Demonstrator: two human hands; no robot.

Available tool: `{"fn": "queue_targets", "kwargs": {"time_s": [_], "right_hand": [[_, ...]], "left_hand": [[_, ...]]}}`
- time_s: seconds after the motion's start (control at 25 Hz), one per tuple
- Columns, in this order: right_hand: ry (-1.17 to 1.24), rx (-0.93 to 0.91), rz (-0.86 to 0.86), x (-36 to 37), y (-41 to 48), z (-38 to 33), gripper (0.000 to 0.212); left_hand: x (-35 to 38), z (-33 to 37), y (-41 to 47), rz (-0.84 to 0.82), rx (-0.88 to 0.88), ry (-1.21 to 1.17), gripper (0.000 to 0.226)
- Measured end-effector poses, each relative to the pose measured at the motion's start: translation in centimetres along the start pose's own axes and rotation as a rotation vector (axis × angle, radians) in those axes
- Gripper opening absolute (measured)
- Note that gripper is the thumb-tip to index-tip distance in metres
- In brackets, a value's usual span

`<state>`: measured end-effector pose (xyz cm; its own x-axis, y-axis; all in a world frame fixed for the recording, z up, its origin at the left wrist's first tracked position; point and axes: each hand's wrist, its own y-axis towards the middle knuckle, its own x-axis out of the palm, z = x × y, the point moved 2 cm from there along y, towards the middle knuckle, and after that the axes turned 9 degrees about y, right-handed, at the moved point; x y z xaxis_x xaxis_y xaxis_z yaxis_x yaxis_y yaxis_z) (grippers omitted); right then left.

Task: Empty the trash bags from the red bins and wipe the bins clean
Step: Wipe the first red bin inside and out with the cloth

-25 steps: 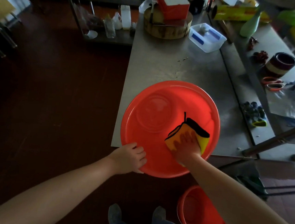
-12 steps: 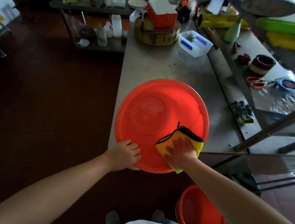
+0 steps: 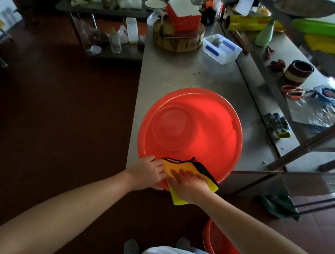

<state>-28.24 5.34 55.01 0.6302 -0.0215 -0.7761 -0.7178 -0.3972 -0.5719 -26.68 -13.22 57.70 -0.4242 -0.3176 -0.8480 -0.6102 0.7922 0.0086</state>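
The red bin (image 3: pixel 212 135) is seen on the near end of the steel table (image 3: pixel 177 77), its near rim jutting past the table edge. That rim is gripped by the left hand (image 3: pixel 146 173), fingers curled over it, as it was half a second ago. The yellow cloth (image 3: pixel 177 166) is pressed onto the near wall and rim by the right hand (image 3: pixel 189 186), fingers straight and slightly apart. Since the earlier frame the cloth and right hand have been shifted leftward along the rim, so that the left hand is now touched. A second bin (image 3: pixel 224 251) stands on the floor below.
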Motion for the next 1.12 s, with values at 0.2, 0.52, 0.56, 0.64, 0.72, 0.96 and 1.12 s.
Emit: {"fn": "queue_targets", "kwargs": {"time_s": [0.2, 0.52, 0.56, 0.64, 0.72, 0.96, 1.12], "right_hand": [[-0.050, 0.004, 0.036, -1.1, 0.0, 1.4, 0.067], [-0.057, 0.050, -0.009, 0.1, 9.3, 1.6, 0.060], [-0.090, 0.038, 0.043, 0.1, 10.5, 1.9, 0.058], [-0.085, 0.053, 0.037, -0.1, 13.5, 2.3, 0.058], [-0.049, 0.089, -0.051, -0.2, 16.0, 2.3, 0.061], [-0.094, 0.079, -0.011, 0.4, 14.4, 1.9, 0.063], [-0.109, 0.059, -0.078, -0.7, 7.9, 1.1, 0.064]], "left_hand": [[-0.1, -1.0, -0.1, 0.074, -0.030, -0.044, 0.046], [1.9, 0.0, -0.6, 0.145, 0.039, -0.058, 0.046], [2.1, 0.3, -0.6, 0.150, 0.041, -0.057, 0.047], [2.7, 0.9, -0.6, 0.150, 0.020, -0.064, 0.049], [3.0, 1.2, -1.0, 0.153, -0.021, -0.073, 0.049], [2.8, 0.2, -1.6, 0.145, -0.034, -0.102, 0.047], [2.0, -0.8, -1.4, 0.138, -0.022, -0.088, 0.048]]}}
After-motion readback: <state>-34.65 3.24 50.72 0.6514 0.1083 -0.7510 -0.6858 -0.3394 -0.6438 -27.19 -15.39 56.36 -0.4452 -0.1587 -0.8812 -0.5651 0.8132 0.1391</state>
